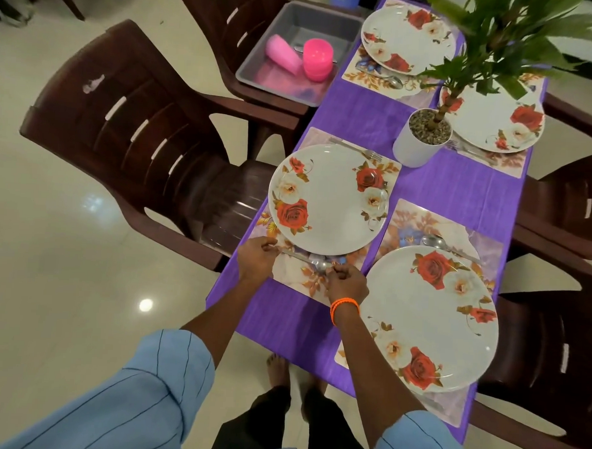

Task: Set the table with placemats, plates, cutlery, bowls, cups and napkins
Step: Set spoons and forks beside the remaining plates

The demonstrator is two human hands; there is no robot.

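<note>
Left hand (255,263): pinches spoon (306,258) handle.
Right hand (348,282): pinches spoon bowl end.
Spoon: on placemat (295,275), just beside plate (328,198).
Risk: handle nudges plate rim; plate shifts on tabletop (459,190).

Purple tablecloth (357,115) over the tabletop. Four round white plates with red and cream rose prints: near-left (328,200), near-right (429,318), far-left (407,41), far-right (495,122). Pale rectangular placemats (314,277) with orange leaf pattern, lilac patches. Silver metal spoon (315,262). Grey plastic tub (295,51) holds pink cups (283,54) and pink bowls (317,59). White plant pot (415,144), green leaves. Dark brown plastic chairs (132,132). Orange wristband (343,308), light blue striped sleeves (138,397).
</note>
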